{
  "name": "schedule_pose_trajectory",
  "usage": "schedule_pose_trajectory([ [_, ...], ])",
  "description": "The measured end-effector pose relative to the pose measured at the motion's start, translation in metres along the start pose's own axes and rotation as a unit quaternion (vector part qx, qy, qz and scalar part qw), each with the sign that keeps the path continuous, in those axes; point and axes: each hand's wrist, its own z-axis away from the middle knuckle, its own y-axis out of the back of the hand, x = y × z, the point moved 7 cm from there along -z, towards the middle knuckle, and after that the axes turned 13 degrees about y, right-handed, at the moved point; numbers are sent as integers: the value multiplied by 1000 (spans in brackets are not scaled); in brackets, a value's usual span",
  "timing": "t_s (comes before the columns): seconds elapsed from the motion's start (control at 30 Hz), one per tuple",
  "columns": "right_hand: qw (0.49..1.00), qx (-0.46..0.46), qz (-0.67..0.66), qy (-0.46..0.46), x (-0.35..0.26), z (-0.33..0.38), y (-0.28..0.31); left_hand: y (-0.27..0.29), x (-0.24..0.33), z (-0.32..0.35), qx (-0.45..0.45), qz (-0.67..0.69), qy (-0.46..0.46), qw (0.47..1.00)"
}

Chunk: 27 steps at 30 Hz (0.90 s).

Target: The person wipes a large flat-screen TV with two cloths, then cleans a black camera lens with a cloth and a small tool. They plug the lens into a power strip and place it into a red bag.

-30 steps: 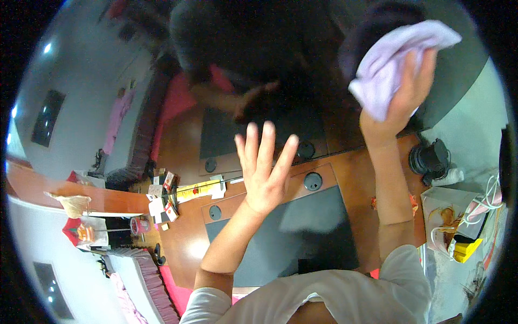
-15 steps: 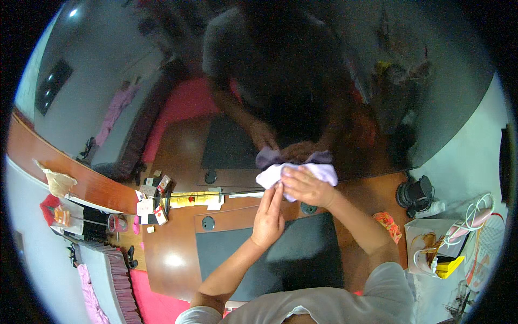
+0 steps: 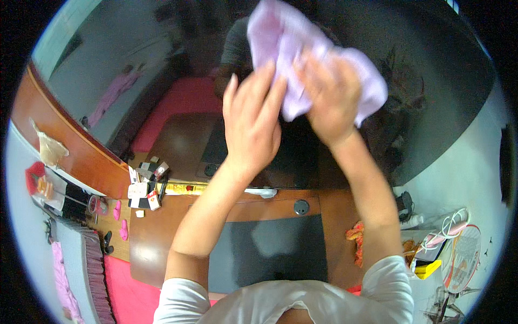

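Note:
A light purple cloth (image 3: 367, 81) lies spread against a large dark glossy panel (image 3: 431, 124) that mirrors the room. My right hand (image 3: 332, 100) is on the cloth, its slightly blurred fingers pressing it to the panel. My left hand (image 3: 251, 121) is raised beside it with fingers stretched and apart. Two of its fingertips reach the cloth's left edge, and I see nothing gripped in it. Below both forearms is a brown wooden desk (image 3: 156, 237) with a dark desk mat (image 3: 270, 251) on it.
Small boxes and papers (image 3: 143, 189) and a yellow strip (image 3: 183, 189) sit along the desk's back left. An orange patterned cloth (image 3: 356, 240) is at the right. Beyond it are a black device (image 3: 403, 205), a white cable (image 3: 448, 227) and a racket (image 3: 463, 259).
Both hands have moved up and away from the desk's back edge, higher on the dark panel. The cloth went with the right hand and is more unfolded. The left hand's fingers have spread.

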Motion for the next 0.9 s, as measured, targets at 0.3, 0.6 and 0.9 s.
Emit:
schedule_pose_trajectory([
  [0.3,920,-187,-291,184,-136,116,-26,-5,-47,188,-220,50,201,953],
  [0.6,988,50,1,148,2,-161,-15,81,-67,-79,101,13,40,994],
  [0.9,980,-94,-134,113,-107,13,-40,40,-89,58,-64,50,67,994],
])
